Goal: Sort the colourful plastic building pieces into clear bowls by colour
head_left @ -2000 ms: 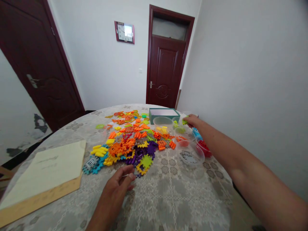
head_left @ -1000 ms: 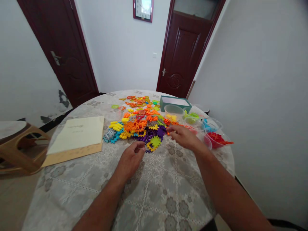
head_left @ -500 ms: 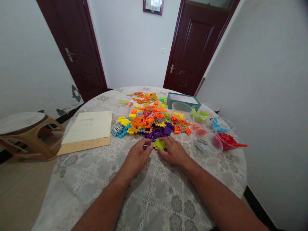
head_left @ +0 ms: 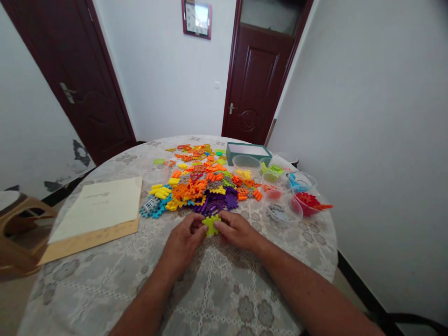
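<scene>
A lime green star-shaped plastic building piece [head_left: 211,225] stands up between my left hand [head_left: 183,236] and my right hand [head_left: 236,230]. The fingertips of both hands pinch it from either side, just above the tablecloth. Directly beyond my hands lies a large heap of interlocking plastic pieces [head_left: 199,189] in orange, yellow, purple, teal and grey. Purple pieces at the heap's near edge sit closest to my fingers. My hands do not appear to touch the heap.
Several clear plastic bowls [head_left: 281,208] holding sorted pieces and a teal box [head_left: 248,154] stand on the round lace-patterned table [head_left: 224,289] at right and back. A paper sheet [head_left: 98,210] lies on a tan board [head_left: 91,242] at left. A wooden stool [head_left: 17,219] stands beyond the table.
My hands have come together and lifted the lime green piece from the heap's near edge. It now stands upright between my fingers. The view has also shifted slightly.
</scene>
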A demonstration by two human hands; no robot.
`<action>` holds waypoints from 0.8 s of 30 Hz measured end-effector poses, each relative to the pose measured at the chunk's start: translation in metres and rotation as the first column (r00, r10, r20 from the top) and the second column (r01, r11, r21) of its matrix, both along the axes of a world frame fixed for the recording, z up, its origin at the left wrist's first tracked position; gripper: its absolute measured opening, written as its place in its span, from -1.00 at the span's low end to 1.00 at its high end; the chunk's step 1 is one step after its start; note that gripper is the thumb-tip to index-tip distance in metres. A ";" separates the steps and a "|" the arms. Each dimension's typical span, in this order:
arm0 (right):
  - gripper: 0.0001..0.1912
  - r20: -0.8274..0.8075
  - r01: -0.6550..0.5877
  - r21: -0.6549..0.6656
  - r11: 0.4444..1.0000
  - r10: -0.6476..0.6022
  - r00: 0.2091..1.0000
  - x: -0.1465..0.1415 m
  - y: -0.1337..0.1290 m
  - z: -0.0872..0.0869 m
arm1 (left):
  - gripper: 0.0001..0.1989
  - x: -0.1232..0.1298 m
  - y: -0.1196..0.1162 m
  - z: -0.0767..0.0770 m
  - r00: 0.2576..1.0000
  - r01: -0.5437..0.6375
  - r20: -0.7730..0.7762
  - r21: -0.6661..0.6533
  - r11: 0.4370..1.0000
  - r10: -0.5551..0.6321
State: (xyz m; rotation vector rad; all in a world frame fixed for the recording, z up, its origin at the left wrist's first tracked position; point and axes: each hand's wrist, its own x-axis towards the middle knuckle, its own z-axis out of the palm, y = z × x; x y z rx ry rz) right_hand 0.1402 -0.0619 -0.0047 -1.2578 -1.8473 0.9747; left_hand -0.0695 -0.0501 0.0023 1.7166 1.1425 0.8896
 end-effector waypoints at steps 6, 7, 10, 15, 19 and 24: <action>-0.71 -0.335 -0.075 -0.334 0.939 -0.044 0.941 0.007 0.000 0.014 | -0.67 0.003 -0.001 0.005 0.990 0.039 0.138 -0.153 0.988 -0.017; -0.64 -0.400 -0.098 -0.381 0.919 -0.068 0.914 0.008 -0.001 0.015 | -0.65 0.004 -0.001 0.005 0.988 0.045 0.154 -0.174 0.984 -0.018; -0.54 -0.459 -0.093 -0.385 0.918 -0.103 0.882 0.009 -0.001 0.015 | -0.64 0.003 -0.002 0.005 0.984 0.047 0.177 -0.196 0.979 -0.012; -0.64 -0.333 -0.033 -0.278 0.960 -0.064 0.941 0.014 -0.002 0.024 | -0.71 0.003 -0.005 0.007 0.989 0.049 0.147 -0.149 0.988 -0.027; -0.72 -0.076 0.124 -0.097 0.988 -0.131 0.988 0.041 -0.001 0.054 | -0.77 0.002 -0.006 0.009 0.999 -0.046 -0.028 0.023 0.999 0.047; -0.81 0.398 0.440 0.500 0.746 -0.649 0.649 0.116 0.038 0.110 | -0.81 0.001 -0.005 0.006 0.974 -0.060 -0.201 0.197 0.979 0.101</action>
